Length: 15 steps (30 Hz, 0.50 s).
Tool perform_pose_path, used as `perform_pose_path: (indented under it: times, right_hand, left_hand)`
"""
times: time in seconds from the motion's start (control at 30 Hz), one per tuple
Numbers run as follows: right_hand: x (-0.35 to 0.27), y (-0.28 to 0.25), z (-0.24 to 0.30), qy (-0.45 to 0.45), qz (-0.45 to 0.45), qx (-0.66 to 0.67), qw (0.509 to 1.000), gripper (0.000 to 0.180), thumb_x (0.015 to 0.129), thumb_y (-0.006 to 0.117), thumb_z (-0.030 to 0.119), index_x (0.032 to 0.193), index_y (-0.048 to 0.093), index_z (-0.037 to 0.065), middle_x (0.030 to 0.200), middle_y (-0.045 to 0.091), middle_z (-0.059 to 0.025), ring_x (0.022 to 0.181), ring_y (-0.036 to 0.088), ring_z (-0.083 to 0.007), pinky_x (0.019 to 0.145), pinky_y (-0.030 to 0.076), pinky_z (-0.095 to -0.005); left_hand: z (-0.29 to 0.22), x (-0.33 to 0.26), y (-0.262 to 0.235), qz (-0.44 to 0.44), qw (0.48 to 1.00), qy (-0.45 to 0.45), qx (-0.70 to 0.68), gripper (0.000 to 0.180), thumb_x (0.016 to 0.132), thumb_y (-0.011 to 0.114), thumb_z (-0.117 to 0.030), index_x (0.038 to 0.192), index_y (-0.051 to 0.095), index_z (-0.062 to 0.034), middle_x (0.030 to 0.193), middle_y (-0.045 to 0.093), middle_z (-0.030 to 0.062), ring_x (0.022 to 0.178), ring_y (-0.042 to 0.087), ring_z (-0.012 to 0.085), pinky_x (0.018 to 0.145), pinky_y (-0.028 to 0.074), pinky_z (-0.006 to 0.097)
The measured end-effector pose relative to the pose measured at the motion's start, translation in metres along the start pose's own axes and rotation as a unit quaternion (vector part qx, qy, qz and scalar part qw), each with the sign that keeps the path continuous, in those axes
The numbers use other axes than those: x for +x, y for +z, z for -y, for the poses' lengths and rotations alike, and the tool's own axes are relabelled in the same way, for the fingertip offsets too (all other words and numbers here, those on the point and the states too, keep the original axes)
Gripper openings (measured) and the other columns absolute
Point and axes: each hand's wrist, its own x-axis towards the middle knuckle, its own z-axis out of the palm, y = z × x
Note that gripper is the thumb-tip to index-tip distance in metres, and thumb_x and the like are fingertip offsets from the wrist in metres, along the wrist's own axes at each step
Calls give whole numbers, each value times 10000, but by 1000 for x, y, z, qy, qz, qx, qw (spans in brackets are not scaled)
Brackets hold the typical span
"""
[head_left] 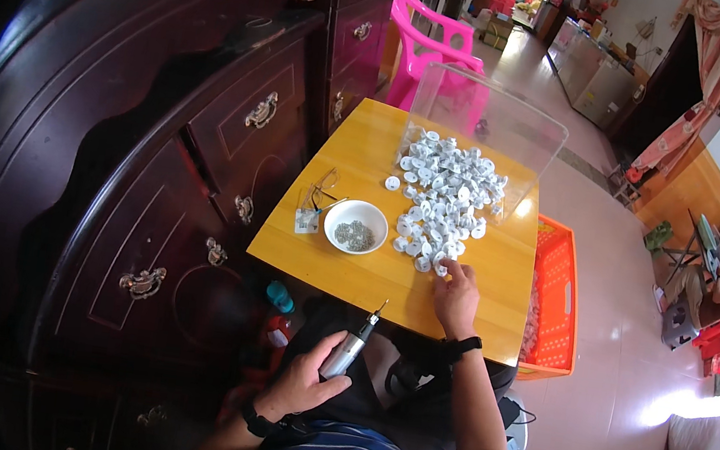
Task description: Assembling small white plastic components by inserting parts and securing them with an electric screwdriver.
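In my left hand (301, 384), below the table's front edge, is a silver electric screwdriver (347, 352), its black nose and thin bit pointing up. My right hand (457, 301) reaches over the tabletop, its fingertips pinched on a small white round plastic part (444, 267) at the near end of a heap. That heap of similar white parts (443, 191) spills out of a clear plastic bin (539, 126) tipped on its side. Left of the heap stands a white bowl (332, 214) with many small metal screws (355, 235) in it.
Beside the bowl lie glasses (325, 185) and a small clear packet (306, 221) on the yellow wooden table (301, 252). A dark cabinet (204, 157) borders the left, an orange crate (566, 300) the right. Behind is a pink chair (422, 45); another person (709, 297) sits far right.
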Motion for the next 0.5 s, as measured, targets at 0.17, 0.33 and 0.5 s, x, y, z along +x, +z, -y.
perform_pose_path:
  times: [0.17, 0.33, 0.5]
  right_hand:
    - [4, 4, -8, -7, 9, -26, 1000, 218, 866, 718, 152, 1082, 701, 130, 1072, 647, -156, 896, 681, -358, 772, 554, -463]
    - [6, 1, 0, 27, 50, -2, 998, 244, 852, 752, 212, 1077, 709, 129, 1051, 650, -166, 906, 677, -375, 775, 553, -462]
    - [13, 3, 2, -20, 24, -35, 999, 198, 856, 728, 217, 1032, 723, 127, 1022, 657, -175, 890, 682, -383, 768, 553, -468]
  left_hand:
    - [1, -2, 0, 5, 1000, -5, 14, 718, 871, 745, -149, 1500, 417, -38, 1222, 658, 243, 1153, 682, 328, 969, 517, 387]
    - [1, -2, -1, 3, 1000, 21, 13, 697, 891, 726, -80, 1511, 414, -23, 1087, 628, 62, 982, 624, 128, 907, 512, 307]
    - [1, 0, -2, -10, 1000, -17, -23, 692, 860, 738, -120, 1480, 447, -25, 1222, 668, 202, 1140, 673, 278, 983, 505, 371]
